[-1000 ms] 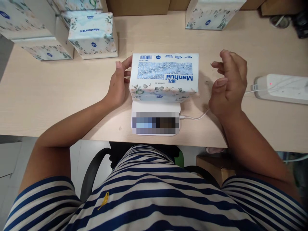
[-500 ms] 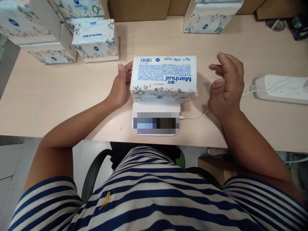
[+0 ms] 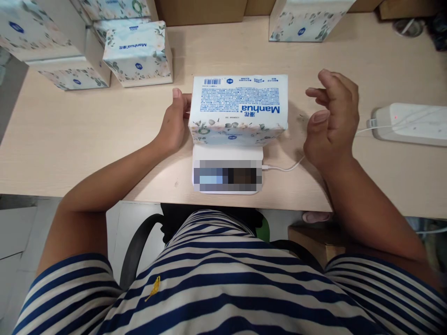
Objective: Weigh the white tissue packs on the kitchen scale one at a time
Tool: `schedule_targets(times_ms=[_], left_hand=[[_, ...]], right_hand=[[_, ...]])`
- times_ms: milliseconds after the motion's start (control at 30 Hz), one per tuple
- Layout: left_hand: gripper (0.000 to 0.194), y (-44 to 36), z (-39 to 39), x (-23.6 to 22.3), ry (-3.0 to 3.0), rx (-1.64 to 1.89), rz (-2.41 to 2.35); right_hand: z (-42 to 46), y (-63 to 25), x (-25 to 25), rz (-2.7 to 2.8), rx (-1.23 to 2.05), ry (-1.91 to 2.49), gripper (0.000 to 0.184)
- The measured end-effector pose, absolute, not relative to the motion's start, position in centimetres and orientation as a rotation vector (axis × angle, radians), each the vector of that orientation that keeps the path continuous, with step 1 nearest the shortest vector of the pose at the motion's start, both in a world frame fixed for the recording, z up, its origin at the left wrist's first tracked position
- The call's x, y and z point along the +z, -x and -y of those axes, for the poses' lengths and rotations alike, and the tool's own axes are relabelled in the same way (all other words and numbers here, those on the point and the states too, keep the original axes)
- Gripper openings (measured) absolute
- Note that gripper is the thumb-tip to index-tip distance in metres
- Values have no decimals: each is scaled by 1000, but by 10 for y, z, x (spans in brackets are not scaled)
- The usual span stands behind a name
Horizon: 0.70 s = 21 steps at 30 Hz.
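A Manhua tissue pack (image 3: 240, 100) lies on a white device that looks like a digital scale (image 3: 226, 153), its display blurred out. My left hand (image 3: 174, 121) is at the pack's left side with the thumb up and fingers stretched. Its fingertips are partly hidden by the pack, so I cannot tell whether they touch it. My right hand (image 3: 330, 116) hovers to the right of the pack, apart from it, fingers loosely curved and spread with nothing in them. A white cable (image 3: 284, 168) runs from the device's right side toward that hand.
Several more tissue packs (image 3: 138, 56) are stacked at the back left, and another pack (image 3: 300, 23) stands at the back right. A white power strip (image 3: 415, 123) lies at the right. Cardboard (image 3: 200, 11) lines the back. The table's front edge runs close to my body.
The view has shifted slightly, with the table's things a little higher in the picture. Both hands keep about the same place beside the tissue pack, which stays on the device.
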<state>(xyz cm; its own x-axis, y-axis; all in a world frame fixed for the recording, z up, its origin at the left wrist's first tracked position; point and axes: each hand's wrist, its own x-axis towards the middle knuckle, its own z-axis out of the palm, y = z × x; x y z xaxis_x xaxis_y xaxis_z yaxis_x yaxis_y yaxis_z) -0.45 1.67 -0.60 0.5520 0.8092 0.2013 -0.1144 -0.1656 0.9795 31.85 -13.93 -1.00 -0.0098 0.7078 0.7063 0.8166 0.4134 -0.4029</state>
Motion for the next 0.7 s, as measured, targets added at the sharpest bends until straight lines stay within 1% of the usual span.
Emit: schedule_targets(times_ms=[267, 400, 567, 700], left_hand=[[79, 6, -19, -9, -1522, 924, -634], [81, 6, -16, -4, -1541, 917, -634], [81, 5, -22, -10, -1547, 956, -623], [80, 5, -26, -17, -1535, 1031, -657]], right_hand=[[139, -320, -12, 1762, -146, 1296, 60], [136, -327, -17, 1808, -185, 1240, 65], [136, -325, -16, 1780, -181, 1310, 64], [133, -328, -17, 1819, -209, 1200, 65]])
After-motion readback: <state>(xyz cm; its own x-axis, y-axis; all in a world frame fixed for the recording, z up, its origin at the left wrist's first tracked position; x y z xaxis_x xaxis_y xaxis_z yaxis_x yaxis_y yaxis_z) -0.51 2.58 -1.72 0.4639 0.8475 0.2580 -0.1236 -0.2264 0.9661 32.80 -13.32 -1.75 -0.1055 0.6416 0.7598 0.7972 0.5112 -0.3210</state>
